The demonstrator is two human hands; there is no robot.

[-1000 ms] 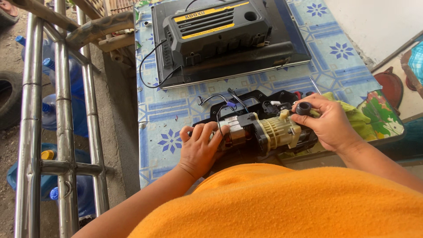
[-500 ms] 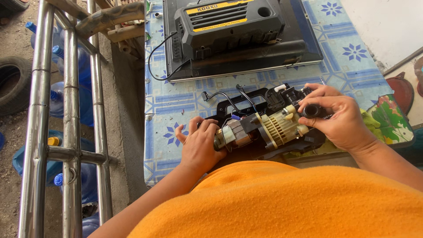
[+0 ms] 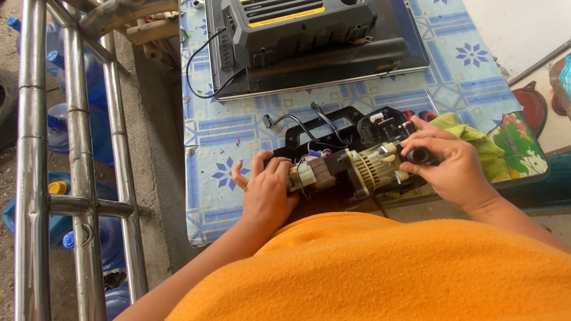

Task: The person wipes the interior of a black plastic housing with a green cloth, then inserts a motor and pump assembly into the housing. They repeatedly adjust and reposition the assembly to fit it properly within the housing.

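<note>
The left hand point(image 3: 267, 193) clasped the near end of a motor assembly point(image 3: 351, 169) lying at the table's point(image 3: 208, 142) front edge; the right hand point(image 3: 449, 166) was closed on its black knob point(image 3: 419, 156). Bare patterned tabletop lay left of the left hand. Beyond both hands sat a black housing point(image 3: 297, 27) bearing a yellow strip label point(image 3: 285, 16).

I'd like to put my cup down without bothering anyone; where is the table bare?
Bare cloth lies left of the left hand, by the table edge, and between the black housing and the motor. Around the right hand it is crowded.
</note>
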